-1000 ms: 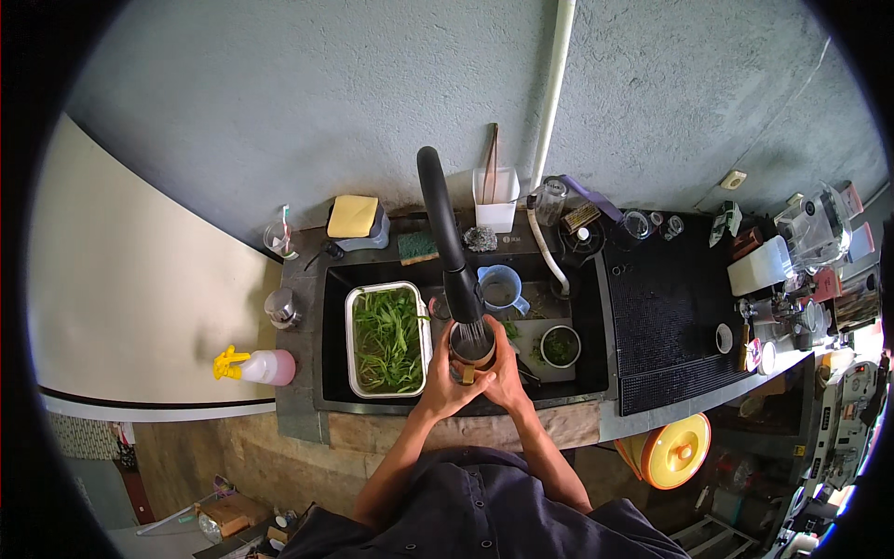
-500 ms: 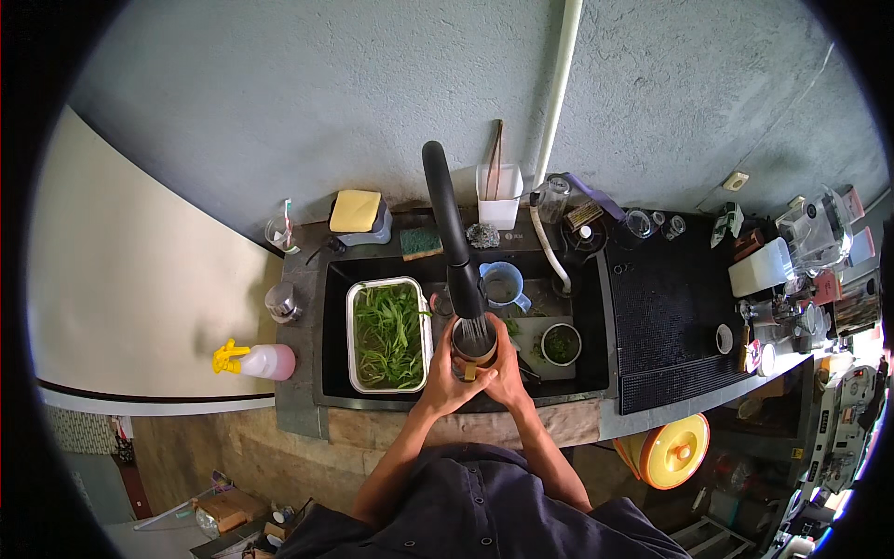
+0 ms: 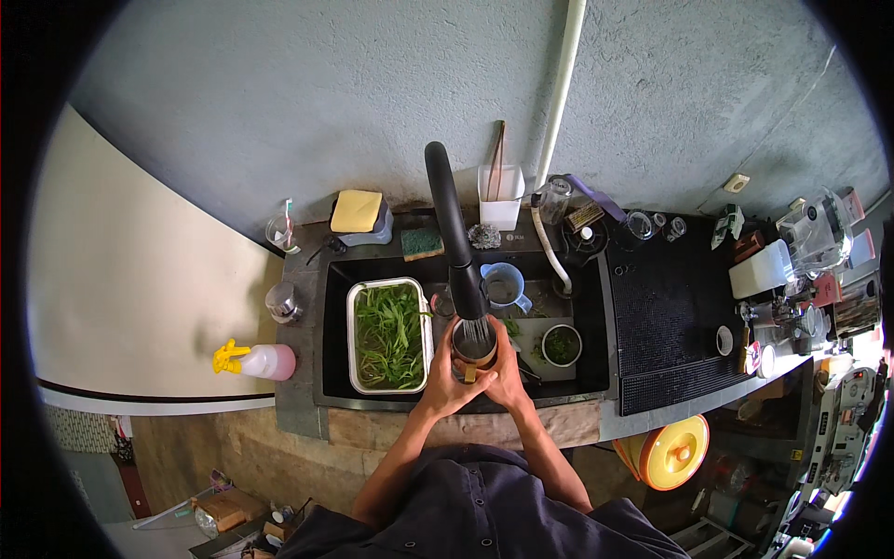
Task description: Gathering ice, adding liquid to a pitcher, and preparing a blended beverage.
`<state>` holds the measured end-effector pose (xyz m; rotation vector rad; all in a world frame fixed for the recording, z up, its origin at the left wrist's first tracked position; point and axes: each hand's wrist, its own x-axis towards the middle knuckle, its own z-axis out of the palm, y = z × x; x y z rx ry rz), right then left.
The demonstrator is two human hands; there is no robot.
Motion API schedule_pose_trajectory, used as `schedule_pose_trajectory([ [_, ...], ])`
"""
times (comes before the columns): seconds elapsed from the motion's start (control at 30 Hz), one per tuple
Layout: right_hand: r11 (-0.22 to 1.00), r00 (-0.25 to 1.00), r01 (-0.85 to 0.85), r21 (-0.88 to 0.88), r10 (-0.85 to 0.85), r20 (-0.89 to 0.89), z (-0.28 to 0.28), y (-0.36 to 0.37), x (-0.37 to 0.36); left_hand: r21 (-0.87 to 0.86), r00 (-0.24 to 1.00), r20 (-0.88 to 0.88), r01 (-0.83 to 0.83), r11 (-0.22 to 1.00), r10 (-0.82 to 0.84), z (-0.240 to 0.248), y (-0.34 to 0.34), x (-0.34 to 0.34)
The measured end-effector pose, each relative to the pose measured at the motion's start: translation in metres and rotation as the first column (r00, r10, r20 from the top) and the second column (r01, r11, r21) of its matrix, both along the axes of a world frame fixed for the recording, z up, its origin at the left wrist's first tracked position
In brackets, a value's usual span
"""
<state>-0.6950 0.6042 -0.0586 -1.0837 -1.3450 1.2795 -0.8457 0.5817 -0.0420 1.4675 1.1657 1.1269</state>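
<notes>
Both of my hands are wrapped around a brown mug (image 3: 473, 358), the left hand (image 3: 443, 384) on one side and the right hand (image 3: 506, 374) on the other. Its handle points toward me. Water streams into the mug from the black faucet (image 3: 452, 219) just above. To its left in the sink stands a white-rimmed tub (image 3: 352, 347) of leafy greens (image 3: 391, 335) in water. Behind and to the right sits a light blue jug (image 3: 504, 289). A small white bowl (image 3: 578, 346) with bits of green in it is farther right.
The black sink (image 3: 596, 373) has a ribbed black drainboard (image 3: 670, 326) on its right. Along the back are a yellow sponge (image 3: 357, 211), a green scourer (image 3: 422, 243) and a white holder (image 3: 500, 210). A pink spray bottle (image 3: 270, 361) stands left.
Almost nothing differs. Both hands keep their hold on the mug beneath the running water; the view has shifted very slightly.
</notes>
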Motion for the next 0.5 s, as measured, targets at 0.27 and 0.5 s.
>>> schedule_pose_trajectory([
  [0.27,1.000,1.000,0.005,-0.020,-0.005,-0.010,0.0027,-0.0007,0.0006,0.020,0.999,-0.031,-0.005,1.000,0.006,-0.0008,0.0001,0.0004],
  [0.5,1.000,0.999,0.014,-0.009,-0.013,0.038,0.0043,-0.0012,0.0023,0.058,0.998,-0.062,-0.008,0.998,0.011,-0.0065,-0.0007,0.0004],
])
